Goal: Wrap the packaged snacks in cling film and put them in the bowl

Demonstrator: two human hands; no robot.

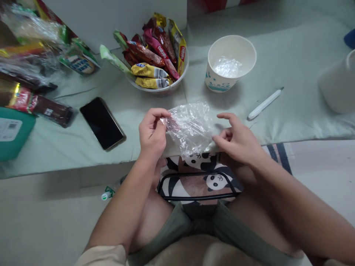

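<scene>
Between my hands, over the table's front edge, hangs a crinkled clear plastic bag (191,127). Its left side is pinched between the thumb and fingers of my left hand (152,131). At the bag's right edge is my right hand (235,138), index finger stretched out and thumb apart from it; the thumb tip is close to the plastic, and I cannot tell whether it touches. Just beyond the bag stands a paper cup (234,75) with crumpled clear plastic (227,67) inside. Behind my left hand is a clear round tub (183,72) filled with several wrapped snack bars (149,55).
On the cloth-covered table (305,122) lie a black-screened phone (102,123) at left and a white pen (265,104) at right. Wrapped snacks (51,111) crowd the far left beside a teal container (16,144). A white cup (340,83) stands at the right edge.
</scene>
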